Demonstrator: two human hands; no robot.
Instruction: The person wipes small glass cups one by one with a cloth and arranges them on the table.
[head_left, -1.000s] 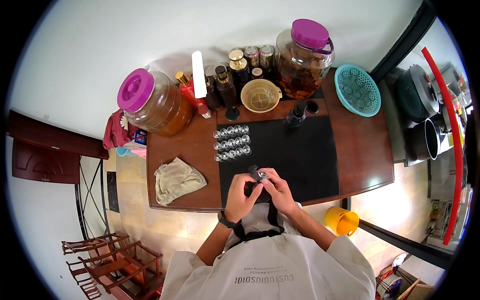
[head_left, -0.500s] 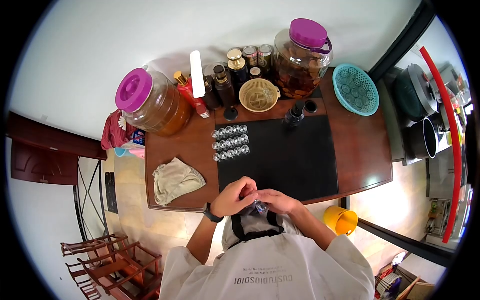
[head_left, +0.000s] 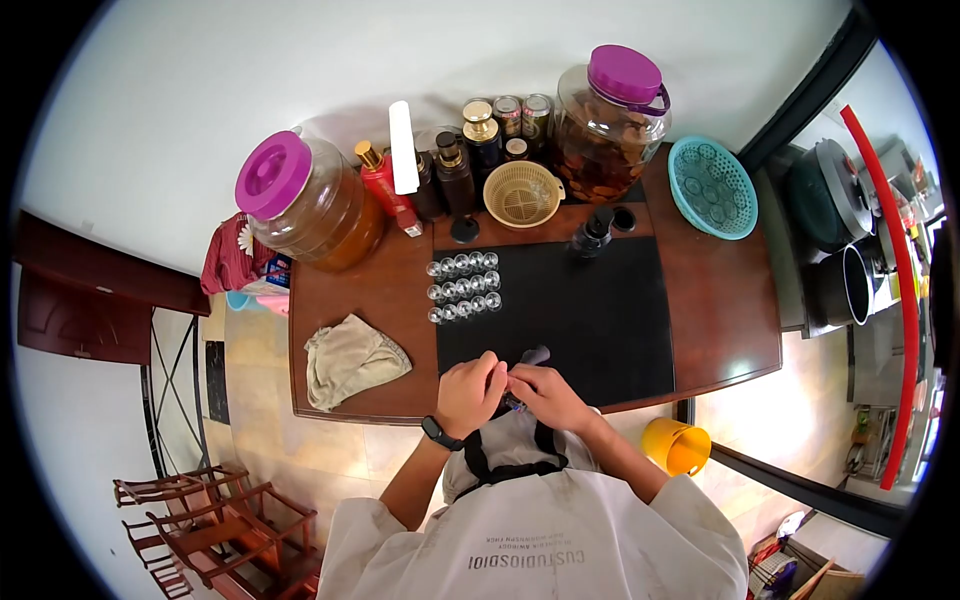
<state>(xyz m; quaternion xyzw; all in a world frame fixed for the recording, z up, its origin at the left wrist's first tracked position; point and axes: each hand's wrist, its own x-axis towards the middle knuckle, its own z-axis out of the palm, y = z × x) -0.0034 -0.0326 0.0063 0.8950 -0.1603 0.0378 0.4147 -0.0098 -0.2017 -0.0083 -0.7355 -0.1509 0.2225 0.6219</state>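
My left hand (head_left: 468, 398), wearing a black wristband, is closed with its fingertips against my right hand at the table's front edge. My right hand (head_left: 550, 398) is closed too. A small clear glass (head_left: 515, 402) shows partly beneath its fingers; the rest is covered. A soft-looking dark grey piece (head_left: 536, 354) sticks out beyond the fingers; I cannot tell what it is. Ahead, several small clear glasses (head_left: 463, 288) stand in three rows on the left part of a black mat (head_left: 590, 310). A dark bottle (head_left: 594, 232) stands at the mat's back edge.
A beige cloth (head_left: 355, 362) lies on the left of the wooden table (head_left: 725, 320). Along the back stand two purple-lidded jars (head_left: 335, 220), bottles, cans and a tan basket (head_left: 523, 194). A turquoise basket (head_left: 712, 188) sits at right. A yellow bucket (head_left: 677, 447) is on the floor.
Both hands have shifted slightly and turned. The clear glass is more covered than before, and the dark grey piece now sticks out past the fingers. The items on the table stay put.
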